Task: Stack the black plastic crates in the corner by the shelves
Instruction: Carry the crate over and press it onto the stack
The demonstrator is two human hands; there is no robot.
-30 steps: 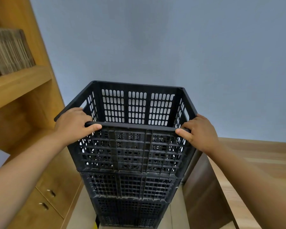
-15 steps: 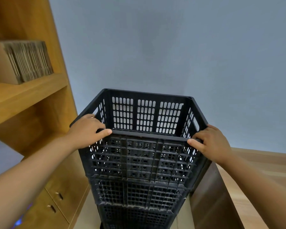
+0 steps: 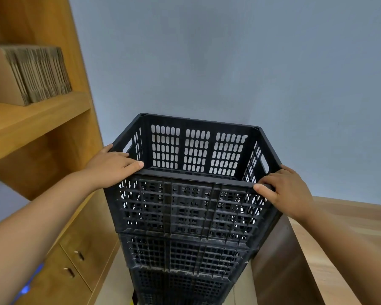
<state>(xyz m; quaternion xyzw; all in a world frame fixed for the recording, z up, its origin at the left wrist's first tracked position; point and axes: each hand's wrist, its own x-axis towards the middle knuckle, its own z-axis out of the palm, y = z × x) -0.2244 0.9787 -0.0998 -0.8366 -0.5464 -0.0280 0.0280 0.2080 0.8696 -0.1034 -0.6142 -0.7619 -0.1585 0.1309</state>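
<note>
The top black crate [image 3: 191, 172] sits on a stack of at least 3 more black crates [image 3: 185, 256], tucked between the wooden shelf unit [image 3: 59, 133] and a brown panel [image 3: 279, 260] against the grey wall. Looks like rigid, light slotted plastic, so the near rim corners or the side handle slots seem like the best grab points. Left hand [image 3: 110, 166] and right hand [image 3: 286, 192] each curl fingers over a near corner. Versus 1 second ago, the grip looks the same; the view has just swung left.
</note>
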